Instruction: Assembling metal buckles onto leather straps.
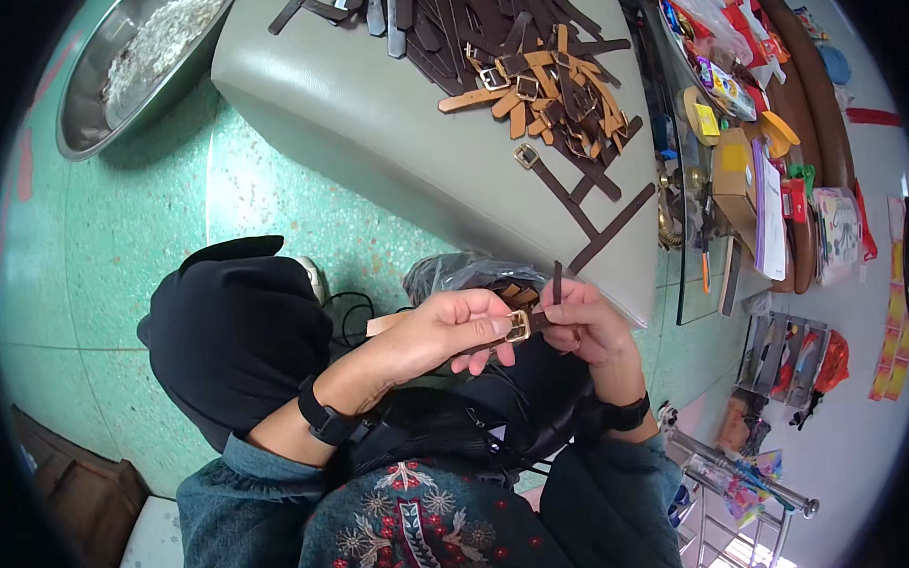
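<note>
My left hand (456, 329) pinches a gold-coloured buckle (518, 326) on a dark brown leather strap (542, 322), its thumb lying along the frame. My right hand (594, 324) grips the same strap just right of the buckle, and a narrow dark strap end (558, 280) sticks up by its fingers. Whether that end belongs to the held strap, I cannot tell. Below both hands, a grey plastic bag (444, 274) holds straps with tan undersides. Beyond them, on a grey padded bench (369, 117), lie a buckled strap (562, 195) and other loose dark strips (618, 223).
A large heap of dark strips (456, 44) and tan-backed buckled straps (568, 90) covers the bench's far part. A metal basin (88, 117) stands far left. On the right are a glass-topped table (690, 276) with packages and a cardboard box (736, 184), and a metal rail (752, 484).
</note>
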The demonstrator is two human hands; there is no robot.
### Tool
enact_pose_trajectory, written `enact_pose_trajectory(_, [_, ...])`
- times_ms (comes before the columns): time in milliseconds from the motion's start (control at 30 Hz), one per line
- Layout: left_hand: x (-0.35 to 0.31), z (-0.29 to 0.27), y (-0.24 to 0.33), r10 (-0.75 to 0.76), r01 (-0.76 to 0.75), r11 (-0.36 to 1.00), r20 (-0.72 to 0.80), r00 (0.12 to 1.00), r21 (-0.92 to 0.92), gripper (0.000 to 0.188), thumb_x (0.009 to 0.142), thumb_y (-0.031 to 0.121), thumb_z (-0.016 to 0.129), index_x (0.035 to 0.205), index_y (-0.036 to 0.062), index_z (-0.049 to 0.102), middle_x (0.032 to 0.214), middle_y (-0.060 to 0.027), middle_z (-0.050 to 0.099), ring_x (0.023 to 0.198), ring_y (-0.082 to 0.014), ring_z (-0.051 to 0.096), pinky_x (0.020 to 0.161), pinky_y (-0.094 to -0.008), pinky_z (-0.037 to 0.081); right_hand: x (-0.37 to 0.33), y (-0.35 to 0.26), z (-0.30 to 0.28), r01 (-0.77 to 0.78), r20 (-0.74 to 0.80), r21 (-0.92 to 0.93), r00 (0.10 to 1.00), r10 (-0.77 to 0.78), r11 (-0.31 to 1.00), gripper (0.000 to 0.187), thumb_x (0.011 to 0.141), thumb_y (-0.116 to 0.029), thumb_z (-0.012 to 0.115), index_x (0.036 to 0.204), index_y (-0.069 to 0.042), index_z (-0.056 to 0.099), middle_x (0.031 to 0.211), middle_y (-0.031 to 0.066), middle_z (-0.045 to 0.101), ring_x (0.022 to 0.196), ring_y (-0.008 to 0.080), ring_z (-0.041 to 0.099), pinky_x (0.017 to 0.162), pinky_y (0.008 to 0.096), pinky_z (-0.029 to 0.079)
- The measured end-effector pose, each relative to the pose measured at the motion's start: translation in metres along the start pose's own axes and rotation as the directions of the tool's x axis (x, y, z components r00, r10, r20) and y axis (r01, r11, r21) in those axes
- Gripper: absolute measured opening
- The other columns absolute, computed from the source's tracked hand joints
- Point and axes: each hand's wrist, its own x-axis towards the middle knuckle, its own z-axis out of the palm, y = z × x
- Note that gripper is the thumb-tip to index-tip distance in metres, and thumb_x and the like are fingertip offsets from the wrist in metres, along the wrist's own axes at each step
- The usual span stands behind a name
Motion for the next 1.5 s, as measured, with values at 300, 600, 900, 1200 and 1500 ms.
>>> enact_pose_trajectory(300, [0.004,0.001,-0.009,0.000,-0.001,1.000,0.005,1.000,0.027,0.020,0.094,0.023,0.047,0.096,0.0043,0.053,0.077,-0.0034,0.062,0.057,-0.0047,0.050,0.050,-0.0175,0.039,0.001,0.018,0.028,-0.015,0.050,0.055,0.999,0.012,0.998,0.016,0.081,-0.007,0.061,0.095,-0.003,0.052,0.068,0.0056,0.054,0.053,0.0130,0.050,0.047,0.0221,0.039])
enact_pose_trajectory(600, [0.009,0.004,-0.016,0.090,-0.078,0.994,-0.164,0.982,0.078,0.016,0.092,0.018,0.051,0.096,0.0032,0.052,0.075,-0.0021,0.061,0.054,-0.0037,0.048,0.049,-0.0173,0.038,-0.012,0.038,0.061,0.383,-0.037,-0.816,0.713,-0.701,0.433,0.036,0.082,-0.004,0.063,0.116,0.000,0.052,0.099,0.0094,0.062,0.092,0.0124,0.059,0.082,0.0249,0.047])
enact_pose_trajectory(900, [0.008,0.004,-0.014,0.092,-0.022,0.963,-0.253,0.963,0.268,0.015,0.088,0.015,0.054,0.086,0.0002,0.053,0.065,-0.0010,0.060,0.055,-0.0043,0.049,0.050,-0.0213,0.039,-0.010,0.033,0.061,0.457,-0.282,-0.626,0.622,-0.730,0.631,0.012,0.094,-0.009,0.043,0.096,0.003,0.044,0.095,0.0186,0.061,0.081,0.0200,0.062,0.073,0.0308,0.054])
enact_pose_trajectory(1200, [0.007,0.006,-0.009,0.086,-0.018,0.962,-0.241,0.967,0.272,0.016,0.088,0.016,0.054,0.083,0.0001,0.052,0.064,-0.0015,0.061,0.051,-0.0045,0.048,0.047,-0.0213,0.038,-0.009,0.037,0.058,0.428,-0.294,-0.618,0.652,-0.699,0.659,0.013,0.093,-0.009,0.044,0.096,0.003,0.045,0.092,0.0161,0.061,0.080,0.0196,0.062,0.072,0.0314,0.054])
enact_pose_trajectory(1500, [0.007,0.005,-0.011,0.100,-0.019,0.949,-0.245,0.964,0.316,0.016,0.087,0.015,0.056,0.080,0.0011,0.054,0.064,0.0004,0.059,0.054,-0.0038,0.049,0.049,-0.0202,0.039,-0.007,0.044,0.056,0.375,-0.284,-0.693,0.643,-0.711,0.616,0.014,0.092,-0.009,0.050,0.097,0.004,0.047,0.089,0.0115,0.063,0.077,0.0112,0.061,0.070,0.0227,0.048])
